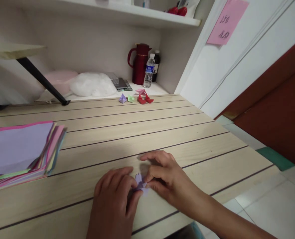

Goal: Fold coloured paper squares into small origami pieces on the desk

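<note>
A small folded piece of purple paper (139, 181) rests low over the wooden table between my two hands. My left hand (117, 189) grips its left side, thumb below and forefinger above. On the right side, my right hand (163, 174) pinches a corner of the same paper between thumb and forefinger, its other fingers bent above. Fingertips cover part of the folds, so the full shape is hidden. At the table's far edge stand small folded paper pieces: a purple one (122, 98), a green one (131, 98), a pink one (141, 91) and red ones (145, 99).
A stack of coloured paper (18, 146) lies on the table (92, 139) at the left. Behind, a dark red jug (140, 64) and a water bottle (149, 71) stand in the shelf niche beside a white bundle (92, 84). A black metal leg (41, 79) slants down at back left.
</note>
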`<state>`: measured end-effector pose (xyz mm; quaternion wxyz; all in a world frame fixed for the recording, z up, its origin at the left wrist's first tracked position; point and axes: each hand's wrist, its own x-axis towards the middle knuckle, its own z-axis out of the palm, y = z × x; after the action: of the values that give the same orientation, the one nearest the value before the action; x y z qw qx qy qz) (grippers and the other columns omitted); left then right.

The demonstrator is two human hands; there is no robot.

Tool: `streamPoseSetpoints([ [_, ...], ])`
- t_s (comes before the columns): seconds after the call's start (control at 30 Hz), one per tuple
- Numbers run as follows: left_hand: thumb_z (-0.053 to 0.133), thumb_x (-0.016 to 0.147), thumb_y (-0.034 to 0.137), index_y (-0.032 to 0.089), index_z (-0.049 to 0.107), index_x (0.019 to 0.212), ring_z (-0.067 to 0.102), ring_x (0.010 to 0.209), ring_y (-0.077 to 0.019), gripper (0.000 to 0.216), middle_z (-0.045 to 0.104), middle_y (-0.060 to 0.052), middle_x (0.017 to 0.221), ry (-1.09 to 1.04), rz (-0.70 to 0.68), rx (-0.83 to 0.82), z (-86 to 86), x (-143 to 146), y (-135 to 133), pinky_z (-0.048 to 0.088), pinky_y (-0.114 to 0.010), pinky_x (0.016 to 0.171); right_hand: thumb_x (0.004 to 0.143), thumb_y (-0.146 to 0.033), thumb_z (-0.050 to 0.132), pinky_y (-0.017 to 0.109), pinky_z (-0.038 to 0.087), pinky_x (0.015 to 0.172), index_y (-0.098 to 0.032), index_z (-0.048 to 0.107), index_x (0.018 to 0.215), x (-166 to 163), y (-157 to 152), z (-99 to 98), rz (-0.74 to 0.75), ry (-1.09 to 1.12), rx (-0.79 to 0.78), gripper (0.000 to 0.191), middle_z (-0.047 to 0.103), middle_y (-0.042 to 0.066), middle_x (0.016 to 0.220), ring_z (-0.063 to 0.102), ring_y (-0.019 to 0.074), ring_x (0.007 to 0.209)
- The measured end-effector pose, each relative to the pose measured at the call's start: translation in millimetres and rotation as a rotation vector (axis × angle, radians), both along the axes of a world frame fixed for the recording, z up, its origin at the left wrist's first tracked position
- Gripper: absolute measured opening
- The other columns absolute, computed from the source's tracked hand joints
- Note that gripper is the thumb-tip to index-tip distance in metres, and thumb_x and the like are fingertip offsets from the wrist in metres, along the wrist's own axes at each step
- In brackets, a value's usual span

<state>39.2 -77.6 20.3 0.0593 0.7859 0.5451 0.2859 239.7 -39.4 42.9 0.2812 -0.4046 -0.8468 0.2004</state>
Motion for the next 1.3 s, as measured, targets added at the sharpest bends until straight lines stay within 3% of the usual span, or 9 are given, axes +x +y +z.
streamPoseSetpoints([
  [0.3, 0.064, 0.079, 0.013, 0.026, 0.062, 0.068, 0.062, 0.106, -0.0257, 0.017, 0.072, -0.001, 0.112, -0.017, 0.083, 0.009, 1.6, 6, -1, 0.048, -0.049, 0.091, 0.088, -0.024, 0.072, 0.046, 0.043, 0.096, -0.03, 0.074, 0.089, 5, -6, -5.4, -0.024, -0.015, 0.119, 0.006, 0.068, 0.003, 0.12, 0.059, 0.0248, 0.115],
  [0.57, 0.062, 0.082, 0.015, 0.026, 0.065, 0.068, 0.06, 0.11, -0.0272, 0.018, 0.07, -0.001, 0.118, -0.076, 0.113, -0.083, -1.0, 7, 1, 0.046, -0.053, 0.094, 0.089, -0.028, 0.072, 0.043, 0.041, 0.098, -0.026, 0.07, 0.086, 2, -3, -1.2, -0.001, -0.005, 0.047, 0.004, 0.069, 0.002, 0.114, 0.059, 0.0222, 0.113],
  [0.8, 0.06, 0.086, 0.024, 0.027, 0.065, 0.074, 0.059, 0.11, -0.0286, 0.014, 0.069, -0.002, 0.122, -0.115, 0.129, -0.029, -4.5, 7, 2, 0.046, -0.054, 0.092, 0.093, -0.022, 0.067, 0.041, 0.039, 0.098, -0.028, 0.07, 0.093, -1, -5, 0.6, -0.044, -0.003, 0.022, 0.006, 0.069, 0.0, 0.12, 0.056, 0.0205, 0.115],
  [1.03, 0.05, 0.091, 0.027, 0.026, 0.063, 0.078, 0.056, 0.118, -0.0286, 0.018, 0.065, -0.004, 0.13, -0.014, 0.177, -0.037, -2.5, 12, 1, 0.044, -0.052, 0.094, 0.095, -0.027, 0.063, 0.042, 0.038, 0.096, -0.025, 0.068, 0.088, -5, -5, 3.1, -0.079, -0.007, 0.015, 0.009, 0.07, -0.001, 0.119, 0.057, 0.0221, 0.111],
  [1.3, 0.051, 0.091, 0.03, 0.028, 0.064, 0.081, 0.06, 0.114, -0.0272, 0.016, 0.064, -0.003, 0.132, 0.094, 0.116, 0.017, -10.8, 1, 4, 0.049, -0.05, 0.087, 0.092, -0.029, 0.067, 0.041, 0.037, 0.098, -0.023, 0.065, 0.088, -6, -3, 7.4, -0.084, 0.0, -0.082, 0.008, 0.067, 0.001, 0.122, 0.053, 0.0227, 0.117],
])
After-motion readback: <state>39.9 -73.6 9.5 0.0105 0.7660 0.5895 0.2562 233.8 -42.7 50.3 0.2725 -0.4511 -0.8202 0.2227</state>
